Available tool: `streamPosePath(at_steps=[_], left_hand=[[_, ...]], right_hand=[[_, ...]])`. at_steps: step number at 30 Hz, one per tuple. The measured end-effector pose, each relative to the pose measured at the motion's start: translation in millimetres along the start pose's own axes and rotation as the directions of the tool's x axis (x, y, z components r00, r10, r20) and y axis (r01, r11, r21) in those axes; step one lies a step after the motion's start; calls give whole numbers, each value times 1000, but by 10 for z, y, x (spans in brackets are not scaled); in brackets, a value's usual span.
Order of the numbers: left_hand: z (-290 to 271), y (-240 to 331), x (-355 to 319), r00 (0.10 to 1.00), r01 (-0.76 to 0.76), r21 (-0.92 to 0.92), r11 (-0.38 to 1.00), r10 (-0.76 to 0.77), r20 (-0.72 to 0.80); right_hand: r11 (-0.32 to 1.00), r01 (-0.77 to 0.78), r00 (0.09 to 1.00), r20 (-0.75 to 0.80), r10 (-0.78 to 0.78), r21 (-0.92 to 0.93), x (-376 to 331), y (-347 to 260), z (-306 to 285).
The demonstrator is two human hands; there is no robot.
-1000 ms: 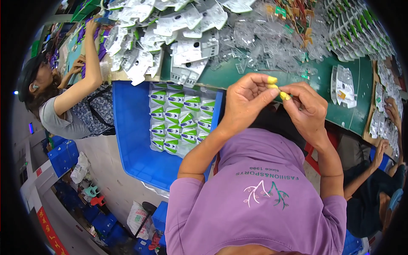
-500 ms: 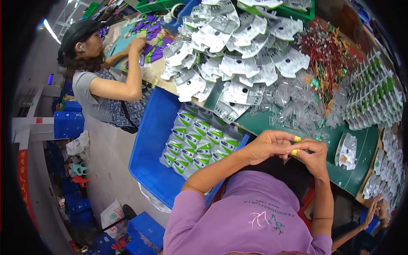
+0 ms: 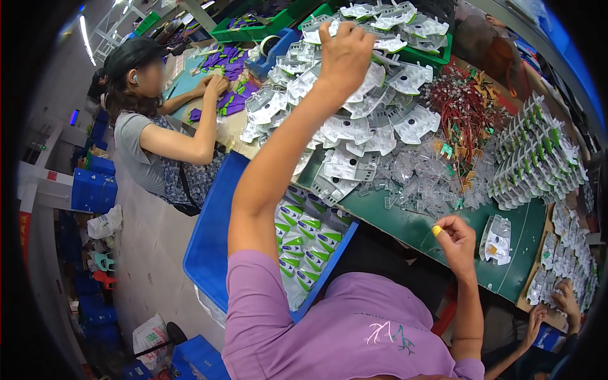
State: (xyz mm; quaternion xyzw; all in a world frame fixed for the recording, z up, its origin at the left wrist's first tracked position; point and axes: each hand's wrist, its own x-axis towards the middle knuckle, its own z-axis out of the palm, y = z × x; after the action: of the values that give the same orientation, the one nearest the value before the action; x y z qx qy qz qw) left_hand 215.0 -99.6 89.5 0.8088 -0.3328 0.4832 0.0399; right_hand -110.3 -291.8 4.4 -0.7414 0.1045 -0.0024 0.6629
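Note:
Stretched far forward, my left hand point(image 3: 347, 56) is over the heap of white-and-grey plastic shells point(image 3: 351, 130). Its fingers bend around the edge of a white shell point(image 3: 313, 29) near the top of the heap; the fingertips are partly hidden. My right hand point(image 3: 458, 246) hovers by the near edge of the green table, fingers curled in, with nothing visible in them. A yellow finger cover point(image 3: 436, 231) sits on one of its digits. To the right of that hand lies a single shell with a clear plastic part point(image 3: 496, 239).
Clear plastic pieces point(image 3: 411, 177) and red wires point(image 3: 459, 104) lie on the table point(image 3: 405, 221), beside rows of stacked green-and-white shells point(image 3: 538, 152). A blue bin point(image 3: 212, 215) holds bagged pieces. One co-worker point(image 3: 168, 126) sits at left; another person's hands point(image 3: 563, 301) work at lower right.
My hands were together, fingers pinched at the yellow finger covers. The left has swung forward and up to the shell heap; the right stays near the table edge, slightly lower.

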Motion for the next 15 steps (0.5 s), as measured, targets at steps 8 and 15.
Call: streamPosePath(at_steps=[8, 15], left_hand=[[-352, -127, -55, 981, -176, -25, 984, 174, -83], [-1304, 846, -1153, 992, -108, -304, 946, 124, 35]], right_hand=[[993, -100, 994, -41, 103, 66, -164, 113, 3], [991, -101, 988, -123, 89, -92, -298, 93, -165]])
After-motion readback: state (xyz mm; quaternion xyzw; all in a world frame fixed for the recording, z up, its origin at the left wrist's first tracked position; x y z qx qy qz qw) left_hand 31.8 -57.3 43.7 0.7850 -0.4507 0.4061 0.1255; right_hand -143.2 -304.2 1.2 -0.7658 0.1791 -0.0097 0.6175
